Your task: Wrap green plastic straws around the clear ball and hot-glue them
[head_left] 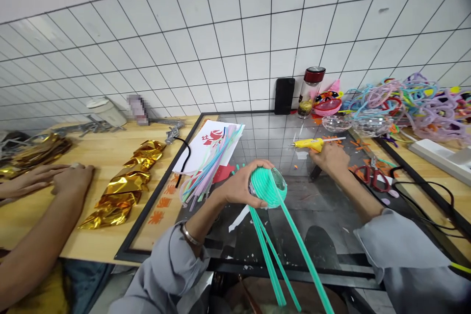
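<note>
My left hand (pixel 241 185) is wrapped round a clear plastic form (pixel 281 180) partly covered in rows of green pipe cleaner (pixel 268 191). One long green strand (pixel 301 243) runs from it down toward my lap. Below the form, several loose green pipe cleaners (pixel 265 250) hang over the table's front edge. To the right, my right hand (pixel 333 161) grips a yellow glue gun (pixel 309 144), its nozzle pointing left and a glue stick showing at the back. The gun's handle is mostly hidden by the fingers.
Pastel pipe cleaners (pixel 211 169) lie on white paper (pixel 184 154) at left. Red scissors (pixel 372 176), black cable (pixel 437 186) and a power strip (pixel 445 157) are right. A glass bottle (pixel 307 93) and phone (pixel 284 95) stand behind. A co-worker's hands (pixel 69 179) rest near gold foil (pixel 125 191).
</note>
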`<state>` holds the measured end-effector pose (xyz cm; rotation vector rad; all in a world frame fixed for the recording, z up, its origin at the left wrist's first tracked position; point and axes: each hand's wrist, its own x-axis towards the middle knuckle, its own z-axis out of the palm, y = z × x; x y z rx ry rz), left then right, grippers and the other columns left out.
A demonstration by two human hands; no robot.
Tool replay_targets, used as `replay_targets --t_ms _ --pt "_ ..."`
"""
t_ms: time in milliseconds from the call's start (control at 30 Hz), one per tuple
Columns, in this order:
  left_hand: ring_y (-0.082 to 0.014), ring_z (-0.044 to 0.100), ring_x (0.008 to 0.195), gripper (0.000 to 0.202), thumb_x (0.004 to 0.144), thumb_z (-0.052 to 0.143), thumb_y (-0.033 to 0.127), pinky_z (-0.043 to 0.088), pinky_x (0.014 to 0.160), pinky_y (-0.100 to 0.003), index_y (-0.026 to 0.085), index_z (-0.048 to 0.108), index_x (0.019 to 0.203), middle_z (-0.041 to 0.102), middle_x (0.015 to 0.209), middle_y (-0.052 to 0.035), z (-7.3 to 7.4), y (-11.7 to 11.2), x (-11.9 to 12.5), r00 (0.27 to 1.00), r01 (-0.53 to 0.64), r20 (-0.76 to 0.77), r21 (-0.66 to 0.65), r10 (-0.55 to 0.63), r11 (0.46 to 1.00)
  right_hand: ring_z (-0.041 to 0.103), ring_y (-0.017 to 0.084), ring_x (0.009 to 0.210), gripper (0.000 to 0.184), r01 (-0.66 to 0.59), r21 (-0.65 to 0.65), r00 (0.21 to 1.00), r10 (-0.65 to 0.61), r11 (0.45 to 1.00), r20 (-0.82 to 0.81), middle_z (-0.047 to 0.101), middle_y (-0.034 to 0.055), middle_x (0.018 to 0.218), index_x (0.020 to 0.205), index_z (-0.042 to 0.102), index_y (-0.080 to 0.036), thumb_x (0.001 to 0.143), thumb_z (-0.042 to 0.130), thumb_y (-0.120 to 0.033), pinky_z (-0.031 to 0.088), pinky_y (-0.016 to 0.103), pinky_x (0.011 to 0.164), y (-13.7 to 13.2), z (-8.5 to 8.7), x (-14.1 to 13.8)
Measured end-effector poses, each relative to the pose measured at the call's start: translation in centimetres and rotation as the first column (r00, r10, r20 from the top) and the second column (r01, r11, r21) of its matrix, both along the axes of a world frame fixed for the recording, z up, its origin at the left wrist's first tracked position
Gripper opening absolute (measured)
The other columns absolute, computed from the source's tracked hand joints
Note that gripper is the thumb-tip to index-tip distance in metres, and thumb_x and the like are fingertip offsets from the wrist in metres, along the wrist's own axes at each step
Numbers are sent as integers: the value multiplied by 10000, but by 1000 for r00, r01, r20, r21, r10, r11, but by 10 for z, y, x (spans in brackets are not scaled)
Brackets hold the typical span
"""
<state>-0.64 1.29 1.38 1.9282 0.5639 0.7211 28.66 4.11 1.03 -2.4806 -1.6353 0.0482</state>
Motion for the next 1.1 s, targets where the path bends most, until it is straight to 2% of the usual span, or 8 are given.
replay_targets --t_ms 133,200,333,433,500,600,767,1100 --pt "-337 542 1255 796 505 901 342 384 1113 -483 224 521 1194 568 1323 -104 0 0 0 999 -28 -23 22 29 999 696 389 944 464 4 11 997 -3 1000 -74 732 225 992 1091 703 -97 859 556 -470 465 387 681 -2 5 8" --pt "-335 542 1257 787 516 897 335 382 1116 -482 225 525 1201 569 1321 -102 0 0 0 999 -36 -29 34 37 999 695 358 879 407 12 104 989 3 994 -145 736 182 911 1036 701 -141 805 583 -454 443 367 648 -8 10 11" --pt "-331 547 1261 803 522 903 337 394 1109 -469 222 525 1221 565 1324 -104 -1 0 -1 998 -51 -26 20 52 998 635 259 690 332 29 398 944 106 917 -314 687 74 752 812 606 -206 614 650 -469 418 328 585 -29 19 7" --pt "-331 531 1281 807 529 899 347 387 1117 -468 228 520 1231 552 1345 -103 -2 1 -1 998 -59 -35 15 59 998 513 186 521 303 2 488 930 178 873 -322 553 6 551 626 463 -254 576 617 -510 368 313 517 -45 22 -3" --pt "-327 522 1288 809 536 893 348 378 1125 -469 236 508 1238 540 1359 -100 -2 2 -1 997 -62 -47 20 63 998 478 167 483 270 -62 532 920 255 844 -299 513 -14 514 611 445 -263 578 592 -486 369 310 508 -53 22 -9" --pt "-325 524 1282 823 538 891 346 382 1124 -467 240 488 1248 539 1348 -99 -3 2 -1 996 -63 -60 18 64 998 484 163 462 221 -151 564 888 362 812 -284 522 -21 504 646 484 -257 592 571 -453 377 301 489 -59 20 -15" --pt "-328 521 1289 826 549 889 357 380 1129 -465 239 481 1257 536 1349 -97 -2 2 -1 997 -63 -54 8 63 998 462 148 430 252 -160 598 869 399 786 -292 527 -19 481 616 448 -263 622 590 -471 354 282 443 -61 14 -20" --pt "-320 532 1283 829 554 888 345 406 1108 -441 239 469 1262 532 1344 -96 1 -1 0 991 -78 -103 22 80 997 470 148 451 252 -166 559 824 426 812 -374 555 0 530 657 527 -231 645 618 -466 361 281 455 -68 7 -32"
